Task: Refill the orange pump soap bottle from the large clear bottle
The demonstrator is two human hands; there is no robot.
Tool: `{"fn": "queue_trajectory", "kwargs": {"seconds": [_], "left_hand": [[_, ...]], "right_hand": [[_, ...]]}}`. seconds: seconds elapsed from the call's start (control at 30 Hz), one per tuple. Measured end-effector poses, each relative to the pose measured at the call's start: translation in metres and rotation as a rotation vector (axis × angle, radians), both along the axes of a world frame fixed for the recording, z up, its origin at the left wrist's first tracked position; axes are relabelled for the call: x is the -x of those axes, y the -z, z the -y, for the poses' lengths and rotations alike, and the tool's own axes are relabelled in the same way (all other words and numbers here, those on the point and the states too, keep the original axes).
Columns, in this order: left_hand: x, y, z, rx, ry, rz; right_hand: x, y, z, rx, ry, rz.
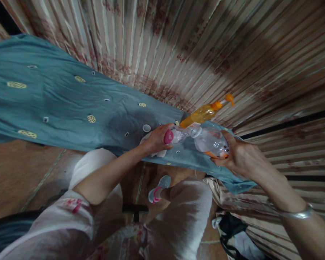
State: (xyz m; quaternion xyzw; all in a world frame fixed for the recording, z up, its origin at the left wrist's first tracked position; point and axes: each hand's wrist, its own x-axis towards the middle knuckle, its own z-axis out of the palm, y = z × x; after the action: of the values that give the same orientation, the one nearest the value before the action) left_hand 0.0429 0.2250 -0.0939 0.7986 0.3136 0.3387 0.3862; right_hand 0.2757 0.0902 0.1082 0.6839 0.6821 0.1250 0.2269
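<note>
My left hand is closed around a small clear plastic bottle with a pink label, which lies tilted on its side. A larger clear plastic bottle with an orange label is gripped near its base by my right hand. The two bottles point neck to neck above the cloth; I cannot tell whether the mouths touch. Just behind them is a pump bottle of yellow-orange liquid with an orange pump head. A small round white cap lies left of my left hand. Something white and crumpled shows partly beneath that hand.
A blue-green patterned cloth covers the long narrow table. Pleated floral curtains hang behind and to the right, with dark bars across them. My knees are by the table's near edge. A black and white bundle lies on the floor at right.
</note>
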Motion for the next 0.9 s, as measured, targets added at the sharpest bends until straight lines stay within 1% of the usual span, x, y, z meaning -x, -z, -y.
{"fn": "queue_trajectory", "kwargs": {"seconds": [0.23,0.37,0.63,0.9], "left_hand": [[0.001,-0.002,0.001,-0.013,-0.018,0.009],[0.002,-0.004,0.002,-0.009,-0.003,0.003],[-0.001,0.006,-0.001,-0.047,-0.014,0.033],[-0.001,0.005,-0.002,-0.024,-0.004,0.025]], "right_hand": [[-0.001,0.001,0.000,-0.010,-0.002,-0.001],[0.000,0.000,-0.001,-0.001,-0.002,-0.012],[-0.002,0.003,0.001,-0.033,-0.028,-0.005],[-0.001,0.002,0.001,-0.019,-0.009,0.006]]}}
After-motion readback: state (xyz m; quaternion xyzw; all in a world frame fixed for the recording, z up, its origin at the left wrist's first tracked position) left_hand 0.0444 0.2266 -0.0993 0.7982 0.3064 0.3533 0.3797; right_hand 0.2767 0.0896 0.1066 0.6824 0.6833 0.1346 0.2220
